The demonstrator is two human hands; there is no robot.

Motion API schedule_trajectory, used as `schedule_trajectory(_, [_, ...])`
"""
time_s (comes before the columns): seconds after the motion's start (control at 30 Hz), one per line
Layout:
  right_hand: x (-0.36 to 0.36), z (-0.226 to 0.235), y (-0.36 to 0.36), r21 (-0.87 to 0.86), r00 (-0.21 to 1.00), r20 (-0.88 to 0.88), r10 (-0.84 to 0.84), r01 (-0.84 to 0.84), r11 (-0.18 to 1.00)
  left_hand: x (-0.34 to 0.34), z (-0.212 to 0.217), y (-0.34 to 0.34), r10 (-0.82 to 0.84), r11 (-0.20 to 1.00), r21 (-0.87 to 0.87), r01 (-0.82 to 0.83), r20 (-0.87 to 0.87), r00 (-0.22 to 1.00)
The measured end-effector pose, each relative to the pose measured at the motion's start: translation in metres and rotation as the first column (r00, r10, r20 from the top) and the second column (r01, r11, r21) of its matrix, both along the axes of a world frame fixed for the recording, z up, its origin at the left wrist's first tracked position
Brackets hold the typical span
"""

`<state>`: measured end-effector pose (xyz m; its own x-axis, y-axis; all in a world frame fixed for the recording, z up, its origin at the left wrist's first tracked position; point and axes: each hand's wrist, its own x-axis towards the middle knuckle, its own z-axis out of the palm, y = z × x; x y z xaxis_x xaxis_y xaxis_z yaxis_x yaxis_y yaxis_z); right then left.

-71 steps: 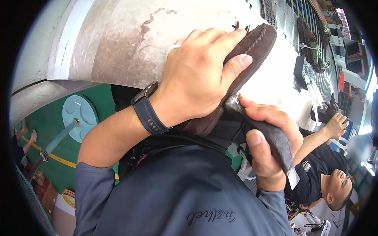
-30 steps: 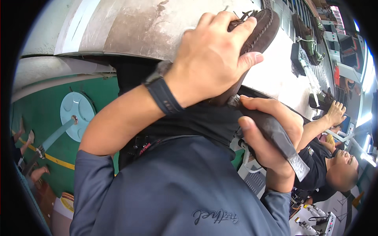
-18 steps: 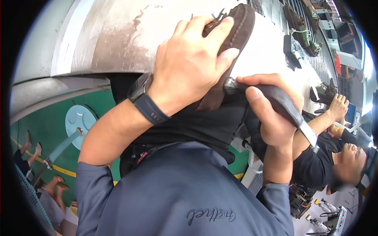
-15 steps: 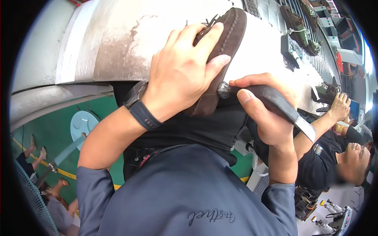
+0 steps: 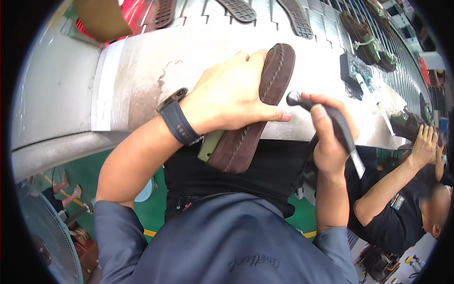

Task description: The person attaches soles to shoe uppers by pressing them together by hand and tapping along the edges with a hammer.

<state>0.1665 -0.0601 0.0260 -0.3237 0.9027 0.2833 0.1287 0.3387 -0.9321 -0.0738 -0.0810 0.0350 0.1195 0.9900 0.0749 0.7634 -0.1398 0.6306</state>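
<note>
A dark brown shoe [image 5: 280, 71] with a stitched seam along its edge lies tilted over the table's front edge. Part of a green shoe last [image 5: 213, 143] shows at its near end. My left hand [image 5: 229, 94] grips the shoe from the left, its thumb stretched across the side and its fingertips partly hidden. To the right, my right hand [image 5: 328, 144] is closed around a black, curved hammer-like tool [image 5: 338, 124] with a rounded metal head and a flat metal end. The rounded head is apart from the shoe, just right of it.
Beyond the worktable [image 5: 142, 71], several soles [image 5: 239, 10] lie on a roller conveyor. Brown and green shoes [image 5: 362, 38] stand at the far right, near a dark box [image 5: 352, 66]. A co-worker [image 5: 397, 203] works on my right. A fan [image 5: 45, 232] stands at lower left.
The tool has moved away from the shoe to the right. The shoe is turned over more, showing its side seam and the green last. My view has shifted, bringing soles into sight.
</note>
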Motion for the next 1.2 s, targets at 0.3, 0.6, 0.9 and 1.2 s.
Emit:
schedule_trajectory(0.3, [-0.017, 0.01, 0.1, -0.367, 0.975, -0.218, 0.036, -0.116, 0.923, 0.017, 0.016, 0.015, 0.017, 0.98, -0.194, -0.031, -0.077, 0.997])
schedule_trajectory(0.6, [-0.006, 0.055, 0.054, -0.152, 0.745, -0.652, 0.14, -0.31, 0.939, -0.023, 0.083, 0.005, -0.124, 0.879, 0.465, 0.109, 0.003, 0.992])
schedule_trajectory(0.9, [-0.003, 0.118, -0.012, 0.114, 0.99, -0.115, 0.078, -0.065, 0.991, -0.003, 0.078, 0.003, -0.3, 0.778, 0.589, 0.219, 0.042, 0.953])
schedule_trajectory(1.2, [0.01, 0.134, -0.011, 0.285, 0.944, 0.189, 0.271, -0.317, 0.905, 0.009, 0.067, -0.017, -0.315, 0.768, 0.588, 0.253, 0.003, 0.949])
